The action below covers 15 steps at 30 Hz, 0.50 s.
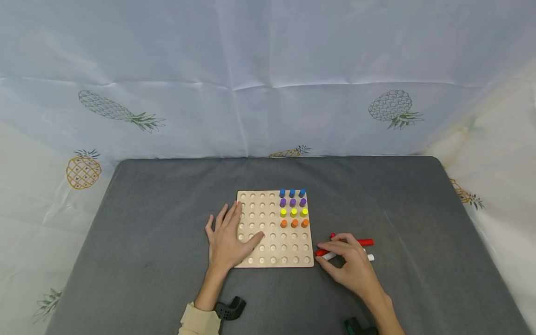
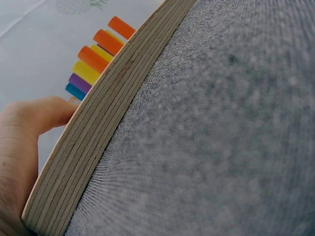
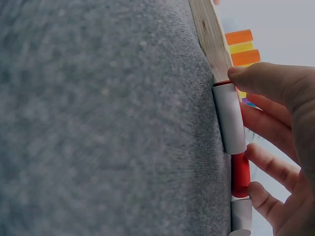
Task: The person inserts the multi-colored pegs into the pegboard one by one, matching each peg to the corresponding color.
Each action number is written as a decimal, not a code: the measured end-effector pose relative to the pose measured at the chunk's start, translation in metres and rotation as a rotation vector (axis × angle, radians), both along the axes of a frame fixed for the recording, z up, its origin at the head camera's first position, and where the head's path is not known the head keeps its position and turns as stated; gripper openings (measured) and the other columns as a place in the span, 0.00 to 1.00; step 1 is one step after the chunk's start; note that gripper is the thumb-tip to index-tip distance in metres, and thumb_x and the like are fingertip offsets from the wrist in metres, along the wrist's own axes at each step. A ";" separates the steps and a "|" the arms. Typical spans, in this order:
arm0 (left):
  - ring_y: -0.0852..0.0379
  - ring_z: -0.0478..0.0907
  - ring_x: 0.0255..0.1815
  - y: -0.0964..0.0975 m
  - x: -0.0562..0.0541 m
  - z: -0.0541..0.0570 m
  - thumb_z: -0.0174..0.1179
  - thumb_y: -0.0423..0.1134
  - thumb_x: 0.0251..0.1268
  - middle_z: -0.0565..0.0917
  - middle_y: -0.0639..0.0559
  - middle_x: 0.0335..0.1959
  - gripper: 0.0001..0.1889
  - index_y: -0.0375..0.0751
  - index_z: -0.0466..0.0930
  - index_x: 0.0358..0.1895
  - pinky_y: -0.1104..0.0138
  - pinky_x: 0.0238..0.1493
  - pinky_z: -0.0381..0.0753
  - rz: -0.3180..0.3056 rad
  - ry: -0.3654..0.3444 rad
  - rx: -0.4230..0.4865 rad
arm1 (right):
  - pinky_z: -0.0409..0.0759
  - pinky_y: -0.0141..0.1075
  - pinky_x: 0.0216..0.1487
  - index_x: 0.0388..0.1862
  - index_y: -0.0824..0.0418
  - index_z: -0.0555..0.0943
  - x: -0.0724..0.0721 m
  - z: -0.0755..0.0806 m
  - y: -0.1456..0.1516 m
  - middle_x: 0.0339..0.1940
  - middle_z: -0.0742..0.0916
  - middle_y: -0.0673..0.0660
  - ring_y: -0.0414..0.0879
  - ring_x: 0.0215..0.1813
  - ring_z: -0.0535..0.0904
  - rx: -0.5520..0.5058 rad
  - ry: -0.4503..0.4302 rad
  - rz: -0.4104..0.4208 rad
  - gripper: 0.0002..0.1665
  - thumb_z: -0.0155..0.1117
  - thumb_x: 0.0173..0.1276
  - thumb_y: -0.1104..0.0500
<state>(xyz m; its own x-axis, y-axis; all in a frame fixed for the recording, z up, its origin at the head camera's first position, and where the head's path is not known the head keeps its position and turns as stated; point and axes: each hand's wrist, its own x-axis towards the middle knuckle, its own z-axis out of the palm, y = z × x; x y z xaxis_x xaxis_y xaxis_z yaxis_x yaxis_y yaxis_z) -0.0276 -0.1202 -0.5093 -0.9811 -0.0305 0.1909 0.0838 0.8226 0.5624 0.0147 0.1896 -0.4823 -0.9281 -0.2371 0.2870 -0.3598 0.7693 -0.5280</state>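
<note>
1. From my remote station I am seeing loose red pegs and loose white pegs lying on the grey cloth, just right of the wooden board, by its near half.
2. The right hand is arching over them, thumb and forefinger parted about the left ends of 1 red and 1 white peg; I am not managing to tell whether it is gripping either.
3. The left hand is lying along the board's left edge, fingers extended and spread, thumb resting over the top face, gripping nothing.
4. On the board's far right part, 3 blue pegs, 3 purple pegs, 3 yellow pegs and 3 orange pegs are standing.
5. Handling, my judgement: loose pegs are looking light, stiff, hardly fragile; smooth round sides are probably inviting slips and rolling.
6. Hold: I am favouring a gentle 2-digit pinch across 1 barrel near its end; a wider pinch is risking catching 2.
</note>
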 end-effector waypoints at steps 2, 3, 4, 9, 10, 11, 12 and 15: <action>0.40 0.60 0.81 0.000 0.000 0.000 0.68 0.67 0.48 0.71 0.45 0.77 0.53 0.44 0.65 0.78 0.34 0.76 0.44 -0.002 0.000 0.000 | 0.81 0.40 0.45 0.39 0.53 0.93 0.000 -0.001 0.000 0.36 0.93 0.45 0.39 0.47 0.76 0.026 0.004 -0.005 0.19 0.87 0.45 0.60; 0.40 0.60 0.81 0.000 0.000 -0.001 0.68 0.67 0.49 0.70 0.45 0.78 0.53 0.44 0.65 0.78 0.34 0.77 0.43 -0.003 -0.005 0.002 | 0.81 0.41 0.45 0.39 0.53 0.93 0.000 -0.001 -0.001 0.35 0.93 0.45 0.39 0.47 0.76 0.036 0.006 -0.007 0.18 0.87 0.45 0.59; 0.40 0.60 0.81 0.000 0.000 -0.001 0.68 0.67 0.49 0.70 0.46 0.78 0.53 0.44 0.65 0.78 0.35 0.77 0.43 -0.003 -0.010 0.002 | 0.81 0.42 0.45 0.38 0.53 0.93 0.000 -0.001 -0.001 0.35 0.93 0.45 0.40 0.47 0.76 0.043 0.009 -0.010 0.18 0.86 0.45 0.59; 0.42 0.58 0.82 -0.001 0.000 -0.001 0.67 0.68 0.51 0.69 0.47 0.79 0.53 0.46 0.63 0.79 0.36 0.78 0.41 -0.003 -0.035 0.005 | 0.78 0.42 0.44 0.37 0.52 0.93 -0.003 -0.001 -0.006 0.32 0.92 0.45 0.41 0.44 0.77 0.083 0.025 -0.028 0.16 0.85 0.47 0.58; 0.42 0.58 0.82 -0.001 0.000 -0.001 0.66 0.68 0.51 0.69 0.47 0.79 0.53 0.46 0.63 0.79 0.36 0.78 0.41 -0.003 -0.037 0.005 | 0.77 0.42 0.43 0.37 0.52 0.94 -0.004 -0.001 -0.008 0.32 0.92 0.45 0.41 0.44 0.77 0.090 0.025 -0.034 0.15 0.85 0.47 0.58; 0.42 0.58 0.82 -0.001 0.000 -0.001 0.66 0.68 0.51 0.69 0.47 0.79 0.53 0.46 0.63 0.79 0.36 0.78 0.41 -0.004 -0.038 0.005 | 0.77 0.42 0.43 0.37 0.53 0.94 -0.004 -0.001 -0.009 0.31 0.92 0.45 0.41 0.43 0.77 0.098 0.025 -0.040 0.15 0.85 0.47 0.57; 0.42 0.58 0.82 -0.001 0.000 0.000 0.66 0.68 0.51 0.69 0.47 0.79 0.53 0.46 0.63 0.79 0.36 0.78 0.41 -0.004 -0.038 0.004 | 0.76 0.42 0.43 0.37 0.53 0.94 -0.005 -0.001 -0.010 0.31 0.92 0.45 0.41 0.43 0.77 0.103 0.025 -0.047 0.14 0.85 0.48 0.58; 0.42 0.58 0.82 -0.001 0.000 0.000 0.66 0.68 0.51 0.69 0.47 0.79 0.53 0.46 0.63 0.80 0.36 0.78 0.41 -0.004 -0.037 0.006 | 0.76 0.42 0.42 0.36 0.54 0.94 -0.007 0.000 -0.012 0.30 0.92 0.46 0.42 0.41 0.77 0.115 0.026 -0.068 0.13 0.85 0.49 0.59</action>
<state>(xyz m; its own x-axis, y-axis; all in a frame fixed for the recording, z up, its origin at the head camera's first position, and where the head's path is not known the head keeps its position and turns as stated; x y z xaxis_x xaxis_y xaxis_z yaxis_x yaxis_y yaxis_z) -0.0272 -0.1214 -0.5097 -0.9877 -0.0272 0.1539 0.0663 0.8188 0.5703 0.0079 0.1779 -0.4823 -0.9356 -0.2071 0.2858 -0.3176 0.8473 -0.4257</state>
